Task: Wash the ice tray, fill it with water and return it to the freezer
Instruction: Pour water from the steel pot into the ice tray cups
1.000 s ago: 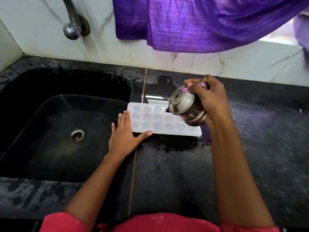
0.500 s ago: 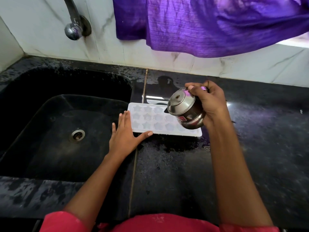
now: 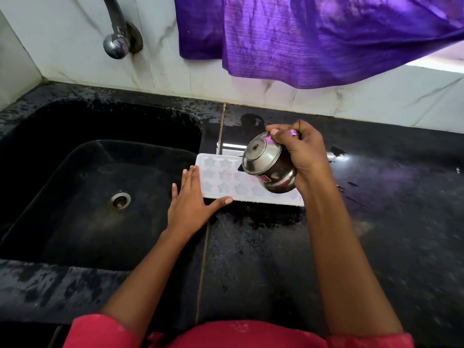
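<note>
A: What is sitting at the left end of the table?

B: A black sink (image 3: 75,209) is taking up the table's left side, with its drain (image 3: 120,200) showing in the basin floor. A metal tap (image 3: 116,43) is sticking out of the marble wall above the sink's back edge.

A: And the left hand?

B: The left hand (image 3: 190,204) is lying flat over the sink's right rim. Its fingers are lying straight and together, the tips touching the left end of the ice tray (image 3: 221,177). The thumb is spreading out along the tray's near edge, so the hand is bracing the tray, not clasping it.

A: Where is the tray lying?

B: It is lying flat on the table just beside the sink's right rim, toward the back edge, with its star-shaped cells facing up.

A: What is hanging above it?

B: A small lidded steel pot (image 3: 268,167) is tilting over the tray's right half, its lid leaning left. The right hand (image 3: 303,156) is gripping it, fingers curling round its far side. I cannot tell whether water is running out.

A: Further right?

B: A purple cloth (image 3: 313,38) is hanging above the table's back edge, and the dark table (image 3: 389,234) is stretching on toward its right edge.
</note>
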